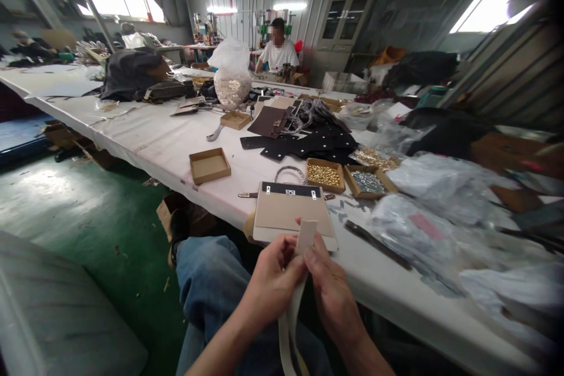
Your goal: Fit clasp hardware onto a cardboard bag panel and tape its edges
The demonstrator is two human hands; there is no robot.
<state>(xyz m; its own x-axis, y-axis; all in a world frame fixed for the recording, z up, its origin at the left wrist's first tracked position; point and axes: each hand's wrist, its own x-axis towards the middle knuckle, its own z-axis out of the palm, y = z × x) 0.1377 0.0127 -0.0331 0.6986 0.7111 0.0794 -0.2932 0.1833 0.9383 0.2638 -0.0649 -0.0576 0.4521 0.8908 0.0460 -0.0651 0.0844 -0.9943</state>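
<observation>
Two bare hands meet just below the table's near edge, both closed on a cream strap [306,234]. The left hand [272,279] pinches it from the left between thumb and curled fingers. The right hand [331,289] presses its thumb against the strap's right side, its other fingers folded behind. The strap's blunt upper end stands above the thumbs, and the rest hangs down between the wrists in a loop, over a knee in blue jeans [207,276].

Just beyond the strap, on the white table [167,135], lies a beige bag panel [291,214] with a black band and small metal fittings along its top (any stamp on them is too small to read). A metal ring [289,171] lies just behind it. To the right sit two open cardboard boxes side by side, one of gold rivets [325,174], one of silver washers [368,182]. An empty cardboard box [210,165] sits well to the left. Black cut pieces [317,144] spread behind the boxes, and crumpled plastic bags [432,182] cover the right end. No print can be made out on boxes or bags. Far back, a person in a white shirt [278,53] sits at machines.
</observation>
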